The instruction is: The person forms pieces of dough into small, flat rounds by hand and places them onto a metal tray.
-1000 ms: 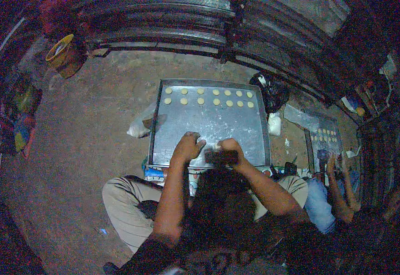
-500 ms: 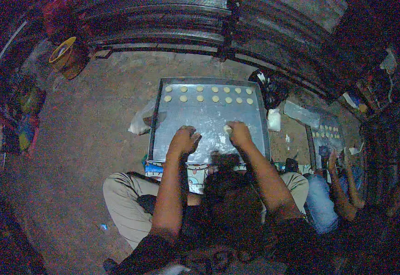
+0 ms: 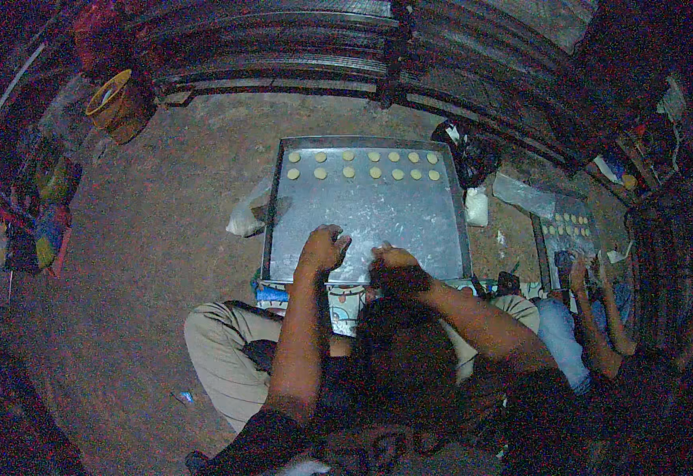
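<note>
A large flat metal tray (image 3: pixel 362 214) lies on the dirt floor in front of my crossed legs. Two rows of small round pale dough pieces (image 3: pixel 358 164) line its far edge. My left hand (image 3: pixel 323 247) rests on the near part of the tray with its fingers curled under. My right hand (image 3: pixel 394 258) is beside it at the near rim, fingers bunched together; a small pale bit shows at the fingertips, and the dim picture hides whether it is held.
A white bag (image 3: pixel 245 220) lies at the tray's left side, with a black bag (image 3: pixel 473 155) and a white packet (image 3: pixel 476 206) at its right. A yellow bucket (image 3: pixel 120 101) stands far left. Another person's hands (image 3: pixel 581 274) work at a second tray (image 3: pixel 565 226) on the right.
My right hand reached forward onto the tray half a second ago and has drawn back to the near rim. My left hand stayed almost in place.
</note>
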`<state>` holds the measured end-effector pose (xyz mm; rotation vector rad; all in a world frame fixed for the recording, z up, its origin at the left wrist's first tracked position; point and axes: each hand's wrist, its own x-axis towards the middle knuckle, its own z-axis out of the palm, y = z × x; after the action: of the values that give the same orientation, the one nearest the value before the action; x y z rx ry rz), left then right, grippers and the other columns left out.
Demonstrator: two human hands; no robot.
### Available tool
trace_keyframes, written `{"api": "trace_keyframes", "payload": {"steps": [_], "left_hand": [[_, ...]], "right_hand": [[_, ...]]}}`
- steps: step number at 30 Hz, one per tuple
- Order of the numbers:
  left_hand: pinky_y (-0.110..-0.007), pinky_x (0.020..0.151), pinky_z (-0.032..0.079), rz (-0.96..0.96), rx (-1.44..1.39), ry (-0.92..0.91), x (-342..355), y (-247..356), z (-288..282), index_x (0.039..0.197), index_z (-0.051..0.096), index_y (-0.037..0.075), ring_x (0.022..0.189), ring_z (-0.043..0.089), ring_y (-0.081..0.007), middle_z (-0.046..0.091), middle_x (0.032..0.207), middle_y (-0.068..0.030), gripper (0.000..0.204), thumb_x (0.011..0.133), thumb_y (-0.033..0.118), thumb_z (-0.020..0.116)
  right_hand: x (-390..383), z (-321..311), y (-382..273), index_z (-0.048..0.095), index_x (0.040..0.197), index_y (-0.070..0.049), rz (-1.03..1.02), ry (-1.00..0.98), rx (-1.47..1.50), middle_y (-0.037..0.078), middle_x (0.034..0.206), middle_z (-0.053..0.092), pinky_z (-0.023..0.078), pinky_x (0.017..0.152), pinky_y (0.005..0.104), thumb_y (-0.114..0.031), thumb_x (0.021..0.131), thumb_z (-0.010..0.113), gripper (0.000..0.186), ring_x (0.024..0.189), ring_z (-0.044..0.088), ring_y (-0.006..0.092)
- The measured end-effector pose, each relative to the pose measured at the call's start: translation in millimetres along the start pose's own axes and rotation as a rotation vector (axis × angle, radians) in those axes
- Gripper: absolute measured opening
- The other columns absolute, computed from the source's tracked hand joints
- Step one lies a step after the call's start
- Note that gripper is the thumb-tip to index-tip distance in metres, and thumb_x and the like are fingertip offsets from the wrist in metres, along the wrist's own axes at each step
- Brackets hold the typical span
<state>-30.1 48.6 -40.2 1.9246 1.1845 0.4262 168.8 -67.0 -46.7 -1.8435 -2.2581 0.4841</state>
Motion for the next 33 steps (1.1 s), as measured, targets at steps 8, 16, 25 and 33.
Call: {"api": "trace_keyframes", "payload": {"steps": [8,16,25,33], "left_hand": [[-0.042,0.069,0.051,0.167,0.051,0.143,7,-18,10,0.095,0.066,-0.003,0.073,0.065,-0.0314,0.068,0.086,-0.0187,0.036,0.088,0.032,0.067],[-0.046,0.096,0.047,0.072,0.094,0.013,-6,24,-14,0.111,0.067,-0.002,0.109,0.059,-0.0436,0.064,0.113,-0.0267,0.039,0.089,0.030,0.063],[-0.046,0.094,0.048,0.088,-0.020,0.093,-8,20,-6,0.107,0.068,-0.003,0.106,0.061,-0.0430,0.065,0.111,-0.0265,0.036,0.088,0.028,0.065],[-0.046,0.093,0.048,0.027,-0.040,0.036,0,-18,-1,0.107,0.068,-0.003,0.104,0.062,-0.0430,0.065,0.109,-0.0269,0.038,0.087,0.030,0.065]], "right_hand": [[-20,-50,109,0.075,0.098,-0.005,0.293,0.304,0.238,0.016,0.092,0.073,0.055,0.078,0.0382,-0.015,0.079,0.071,0.022,0.084,0.071,0.0274],[-23,-20,129,0.070,0.087,-0.003,0.371,0.206,-0.078,0.020,0.091,0.071,0.055,0.076,0.0462,-0.014,0.076,0.070,0.016,0.084,0.069,0.0360],[0,56,30,0.067,0.084,-0.004,0.017,0.283,-0.083,0.020,0.086,0.064,0.054,0.076,0.0501,-0.018,0.078,0.061,0.015,0.081,0.064,0.0417],[14,-10,-15,0.065,0.089,-0.004,-0.200,-0.074,-0.184,0.017,0.094,0.062,0.054,0.083,0.0511,-0.019,0.087,0.057,0.017,0.090,0.065,0.0391]]}}
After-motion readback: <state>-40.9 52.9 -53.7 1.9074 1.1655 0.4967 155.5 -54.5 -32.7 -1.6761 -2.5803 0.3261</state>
